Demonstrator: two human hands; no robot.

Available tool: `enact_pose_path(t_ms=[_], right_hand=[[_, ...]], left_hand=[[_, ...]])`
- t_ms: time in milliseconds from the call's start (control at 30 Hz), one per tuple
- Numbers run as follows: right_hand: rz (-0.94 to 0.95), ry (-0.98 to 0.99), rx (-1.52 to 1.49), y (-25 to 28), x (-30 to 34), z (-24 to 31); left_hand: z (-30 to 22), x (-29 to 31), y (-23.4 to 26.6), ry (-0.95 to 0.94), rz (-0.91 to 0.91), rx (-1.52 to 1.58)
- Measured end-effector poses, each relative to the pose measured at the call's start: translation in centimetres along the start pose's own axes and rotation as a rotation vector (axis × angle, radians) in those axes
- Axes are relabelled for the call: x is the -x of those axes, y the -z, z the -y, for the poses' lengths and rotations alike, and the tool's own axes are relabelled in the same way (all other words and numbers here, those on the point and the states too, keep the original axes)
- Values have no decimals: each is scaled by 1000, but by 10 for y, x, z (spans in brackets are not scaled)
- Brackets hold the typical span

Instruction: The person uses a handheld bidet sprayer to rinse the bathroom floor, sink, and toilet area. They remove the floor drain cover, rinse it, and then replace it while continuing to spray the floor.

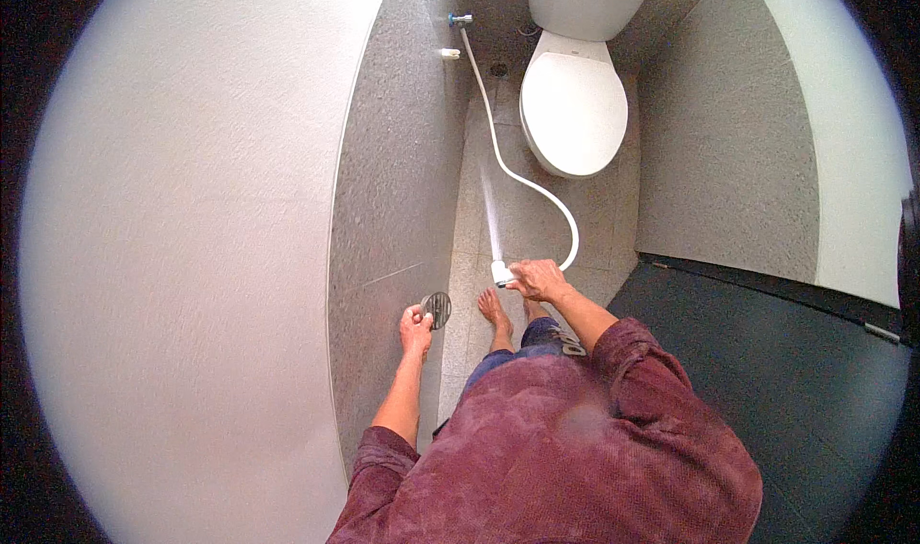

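My left hand (pixel 415 331) is closed on the edge of a round metal drain cover (pixel 440 311) with slots, held up near the left wall. In front of my body, my right hand (pixel 539 280) grips a white bidet sprayer (pixel 501 274). A jet of water (pixel 491 213) shoots from the sprayer away from me, toward the far part of the floor. From my right hand a white hose (pixel 572 226) curves to a metal valve (pixel 461 20) on the left wall. A dark round floor drain (pixel 498 69) lies at the far end, left of the toilet.
A white toilet (pixel 575 113) with its lid down stands at the far end. Grey tiled walls (pixel 402 180) close in on both sides. A small white holder (pixel 449 54) is fixed below the valve. At right is a dark door panel (pixel 767 381). My bare feet (pixel 495 311) stand on the tiles.
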State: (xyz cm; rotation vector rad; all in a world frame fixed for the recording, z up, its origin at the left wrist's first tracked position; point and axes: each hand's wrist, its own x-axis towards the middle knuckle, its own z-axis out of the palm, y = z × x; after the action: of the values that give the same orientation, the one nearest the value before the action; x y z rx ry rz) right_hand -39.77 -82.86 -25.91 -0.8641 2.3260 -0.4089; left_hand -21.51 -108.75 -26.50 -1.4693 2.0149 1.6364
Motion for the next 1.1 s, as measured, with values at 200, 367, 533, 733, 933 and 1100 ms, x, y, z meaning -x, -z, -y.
enact_pose_path(t_ms=[200, 367, 533, 733, 933, 1100], right_hand=[[-71, 20, 31, -18, -11, -18], [26, -23, -89, -55, -19, -28], [181, -65, -200, -94, -20, -42], [87, -278, -166, -106, -11, -72], [257, -148, -163, -110, 5, -93], [156, -79, -57, -143, 21, -113]], left_hand=[[36, -50, -28, 278, -22, 342], [63, -125, -69, 632, -28, 363], [91, -239, -142, 667, -14, 491], [142, -343, -209, 766, -23, 591], [178, -390, -236, 757, -67, 650], [218, -404, -253, 630, -64, 833]])
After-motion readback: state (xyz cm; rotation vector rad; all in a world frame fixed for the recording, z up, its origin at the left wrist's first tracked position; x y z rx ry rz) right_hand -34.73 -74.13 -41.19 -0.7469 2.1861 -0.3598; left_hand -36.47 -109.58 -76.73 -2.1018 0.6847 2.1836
